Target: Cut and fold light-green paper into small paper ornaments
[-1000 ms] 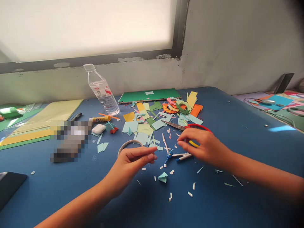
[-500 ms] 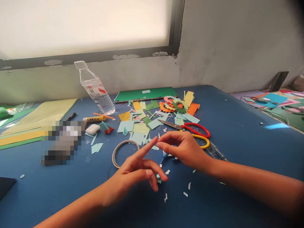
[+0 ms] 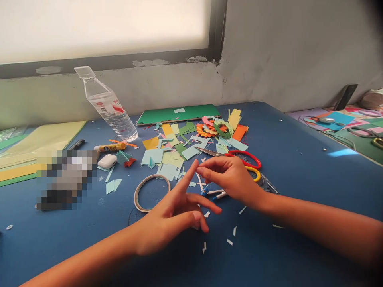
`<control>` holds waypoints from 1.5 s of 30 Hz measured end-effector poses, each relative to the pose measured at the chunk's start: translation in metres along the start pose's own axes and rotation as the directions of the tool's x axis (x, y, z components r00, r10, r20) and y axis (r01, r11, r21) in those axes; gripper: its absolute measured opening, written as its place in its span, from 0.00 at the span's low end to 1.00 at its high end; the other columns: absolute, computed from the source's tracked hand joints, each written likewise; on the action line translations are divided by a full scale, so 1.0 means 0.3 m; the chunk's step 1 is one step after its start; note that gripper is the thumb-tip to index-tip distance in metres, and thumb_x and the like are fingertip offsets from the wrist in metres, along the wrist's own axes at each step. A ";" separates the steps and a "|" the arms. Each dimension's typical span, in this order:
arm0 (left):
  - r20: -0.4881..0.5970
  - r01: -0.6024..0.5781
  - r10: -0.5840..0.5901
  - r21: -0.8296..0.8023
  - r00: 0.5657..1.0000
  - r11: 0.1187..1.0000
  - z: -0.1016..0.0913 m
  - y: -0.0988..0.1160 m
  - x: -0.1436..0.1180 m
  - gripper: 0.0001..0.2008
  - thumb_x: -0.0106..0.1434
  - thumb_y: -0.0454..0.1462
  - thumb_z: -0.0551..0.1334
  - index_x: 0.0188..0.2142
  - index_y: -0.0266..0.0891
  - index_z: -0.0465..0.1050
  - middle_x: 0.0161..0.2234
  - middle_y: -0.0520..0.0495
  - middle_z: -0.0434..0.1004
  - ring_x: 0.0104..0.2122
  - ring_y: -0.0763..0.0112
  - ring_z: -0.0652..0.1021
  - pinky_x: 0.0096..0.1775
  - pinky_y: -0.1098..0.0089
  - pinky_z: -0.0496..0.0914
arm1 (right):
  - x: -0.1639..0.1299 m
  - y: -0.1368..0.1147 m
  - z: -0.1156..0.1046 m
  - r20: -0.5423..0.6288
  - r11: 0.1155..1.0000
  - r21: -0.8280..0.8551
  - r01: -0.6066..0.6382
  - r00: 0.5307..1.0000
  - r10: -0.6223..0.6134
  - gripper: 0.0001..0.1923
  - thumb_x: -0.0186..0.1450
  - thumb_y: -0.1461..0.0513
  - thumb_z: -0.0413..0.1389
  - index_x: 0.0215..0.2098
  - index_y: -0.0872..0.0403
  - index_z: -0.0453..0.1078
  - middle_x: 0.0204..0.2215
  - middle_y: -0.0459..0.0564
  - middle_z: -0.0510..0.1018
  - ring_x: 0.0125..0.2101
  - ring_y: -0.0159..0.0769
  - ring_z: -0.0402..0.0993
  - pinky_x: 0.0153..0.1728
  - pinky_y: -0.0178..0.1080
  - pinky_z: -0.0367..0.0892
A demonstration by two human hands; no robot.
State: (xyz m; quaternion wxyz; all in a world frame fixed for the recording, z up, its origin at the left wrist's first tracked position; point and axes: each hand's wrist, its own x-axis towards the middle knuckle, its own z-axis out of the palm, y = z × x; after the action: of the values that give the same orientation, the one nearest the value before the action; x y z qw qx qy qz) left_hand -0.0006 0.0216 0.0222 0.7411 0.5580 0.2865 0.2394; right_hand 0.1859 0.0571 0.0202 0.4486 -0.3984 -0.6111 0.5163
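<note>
Paper scraps lie on the blue table beneath the left hand, fingers spread, index touching the right hand, whose fingertips pinch together; whether it holds anything is unclear.

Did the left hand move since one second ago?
Yes. The left hand left the tape ring and shifted right, toward the right hand.

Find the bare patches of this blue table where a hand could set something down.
Bare blue tabletop lies right of the red-handled scissors, up to the neighbouring papers, and at the near left, below the white tape ring. It is crowded from the clear plastic water bottle across the coloured paper scraps.
</note>
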 end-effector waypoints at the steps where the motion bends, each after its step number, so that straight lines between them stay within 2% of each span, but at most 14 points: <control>1: -0.022 0.001 0.000 0.047 1.000 0.999 0.001 0.001 0.003 0.40 0.65 0.37 0.57 0.64 0.58 0.28 0.44 0.46 0.77 0.34 0.70 0.78 0.40 0.66 0.69 | 0.001 0.001 -0.003 -0.001 0.999 -0.035 0.034 0.999 -0.034 0.07 0.60 0.59 0.59 0.30 0.55 0.74 0.24 0.44 0.77 0.24 0.29 0.71 0.25 0.31 0.68; 6: -0.113 0.043 -0.013 0.269 0.994 0.962 0.003 0.016 0.005 0.36 0.67 0.37 0.53 0.65 0.51 0.28 0.39 0.46 0.77 0.29 0.72 0.76 0.36 0.67 0.70 | 0.001 0.000 -0.014 0.046 0.949 -0.224 0.221 0.975 -0.217 0.04 0.62 0.65 0.56 0.29 0.55 0.72 0.25 0.44 0.76 0.27 0.29 0.71 0.28 0.31 0.68; 9: -0.205 0.038 0.047 0.393 0.978 0.919 -0.004 0.040 0.003 0.37 0.66 0.38 0.53 0.65 0.49 0.28 0.35 0.49 0.76 0.27 0.73 0.73 0.33 0.69 0.70 | -0.009 -0.011 -0.014 0.108 0.920 -0.254 0.297 0.954 -0.278 0.04 0.60 0.68 0.57 0.28 0.55 0.71 0.23 0.43 0.73 0.25 0.28 0.69 0.27 0.30 0.67; 11: -0.271 0.059 0.118 0.566 0.955 0.822 -0.010 0.055 -0.001 0.31 0.64 0.39 0.57 0.64 0.47 0.46 0.33 0.51 0.75 0.27 0.72 0.72 0.32 0.69 0.69 | -0.019 -0.021 -0.014 0.130 0.915 -0.255 0.314 0.948 -0.290 0.04 0.60 0.68 0.57 0.29 0.55 0.71 0.23 0.43 0.73 0.25 0.27 0.69 0.28 0.29 0.66; 13: -0.264 0.111 0.139 0.745 0.954 0.658 -0.014 0.059 -0.011 0.20 0.60 0.40 0.61 0.52 0.44 0.67 0.34 0.50 0.75 0.30 0.70 0.73 0.33 0.69 0.68 | -0.031 -0.029 -0.018 0.121 0.914 -0.266 0.306 0.951 -0.283 0.03 0.60 0.68 0.57 0.29 0.55 0.71 0.24 0.43 0.74 0.26 0.28 0.69 0.28 0.30 0.66; 15: -0.221 0.139 0.099 0.843 0.970 0.519 -0.015 0.047 -0.025 0.13 0.57 0.41 0.65 0.42 0.43 0.73 0.36 0.49 0.75 0.33 0.67 0.74 0.35 0.68 0.68 | -0.047 -0.030 -0.021 0.113 0.913 -0.292 0.285 0.958 -0.263 0.03 0.61 0.67 0.57 0.29 0.55 0.71 0.24 0.44 0.75 0.26 0.28 0.69 0.28 0.30 0.67; 17: -0.186 0.145 0.044 0.872 0.981 0.468 -0.015 0.024 -0.037 0.12 0.56 0.40 0.65 0.40 0.43 0.74 0.38 0.49 0.75 0.36 0.66 0.75 0.36 0.68 0.68 | -0.069 -0.021 -0.023 0.134 0.913 -0.310 0.265 0.963 -0.234 0.03 0.60 0.66 0.57 0.28 0.56 0.71 0.23 0.45 0.75 0.25 0.29 0.70 0.27 0.29 0.67; 20: -0.155 0.129 0.016 0.871 0.988 0.475 -0.014 -0.012 -0.042 0.08 0.56 0.36 0.64 0.37 0.42 0.75 0.36 0.49 0.76 0.34 0.68 0.75 0.35 0.71 0.69 | -0.106 0.008 -0.019 0.191 0.921 -0.313 0.234 0.965 -0.180 0.02 0.59 0.66 0.59 0.28 0.56 0.72 0.23 0.46 0.75 0.24 0.29 0.70 0.27 0.30 0.68; 23: -0.163 0.096 0.075 0.835 0.984 0.542 -0.012 -0.025 -0.034 0.05 0.57 0.34 0.63 0.34 0.40 0.75 0.33 0.50 0.77 0.30 0.71 0.75 0.32 0.73 0.68 | -0.129 0.035 -0.010 0.217 0.936 -0.303 0.181 0.969 -0.117 0.02 0.58 0.67 0.59 0.27 0.56 0.72 0.23 0.46 0.76 0.25 0.30 0.71 0.28 0.30 0.69; 29: -0.300 0.058 0.275 0.765 0.914 0.642 0.007 -0.014 -0.034 0.04 0.56 0.35 0.65 0.33 0.40 0.76 0.26 0.52 0.79 0.23 0.73 0.75 0.26 0.75 0.70 | -0.131 0.032 0.010 0.191 0.980 -0.196 -0.021 0.980 0.060 0.04 0.57 0.63 0.60 0.29 0.53 0.69 0.25 0.45 0.76 0.27 0.32 0.74 0.31 0.33 0.72; 35: -0.256 -0.090 0.478 0.804 0.840 0.588 0.022 -0.022 -0.047 0.04 0.55 0.32 0.65 0.32 0.40 0.74 0.28 0.51 0.79 0.23 0.74 0.76 0.25 0.77 0.72 | -0.135 0.001 0.033 0.197 0.988 -0.038 -0.151 0.968 0.156 0.08 0.57 0.65 0.60 0.32 0.53 0.65 0.28 0.44 0.75 0.31 0.31 0.75 0.36 0.34 0.72; 41: -0.233 -0.110 0.577 0.861 0.783 0.497 0.033 -0.018 -0.044 0.06 0.52 0.31 0.67 0.30 0.40 0.72 0.24 0.53 0.77 0.20 0.76 0.75 0.24 0.78 0.72 | -0.139 -0.019 0.043 0.170 0.984 0.013 -0.177 0.970 0.172 0.12 0.55 0.65 0.62 0.34 0.52 0.64 0.31 0.44 0.75 0.33 0.31 0.75 0.37 0.34 0.73; 43: -0.242 -0.121 0.590 0.853 0.770 0.507 0.038 -0.016 -0.044 0.09 0.51 0.30 0.68 0.32 0.41 0.74 0.24 0.54 0.77 0.19 0.77 0.75 0.23 0.79 0.72 | -0.140 -0.019 0.041 0.169 0.987 0.004 -0.163 0.973 0.160 0.11 0.56 0.66 0.61 0.34 0.52 0.64 0.31 0.44 0.75 0.33 0.31 0.75 0.37 0.34 0.73; 45: -0.259 -0.130 0.569 0.824 0.780 0.552 0.041 -0.014 -0.043 0.11 0.51 0.30 0.68 0.35 0.41 0.75 0.25 0.53 0.78 0.20 0.76 0.76 0.23 0.79 0.73 | -0.140 -0.014 0.037 0.173 0.991 -0.013 -0.130 0.976 0.130 0.10 0.57 0.66 0.60 0.34 0.52 0.64 0.30 0.44 0.75 0.33 0.31 0.76 0.37 0.34 0.73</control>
State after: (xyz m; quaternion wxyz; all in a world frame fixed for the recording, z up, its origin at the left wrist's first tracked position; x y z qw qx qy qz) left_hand -0.0011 0.0033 0.0227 0.2632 0.7827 0.4187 0.3779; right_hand 0.1869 0.0135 0.0180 0.3586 -0.3916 -0.6208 0.5767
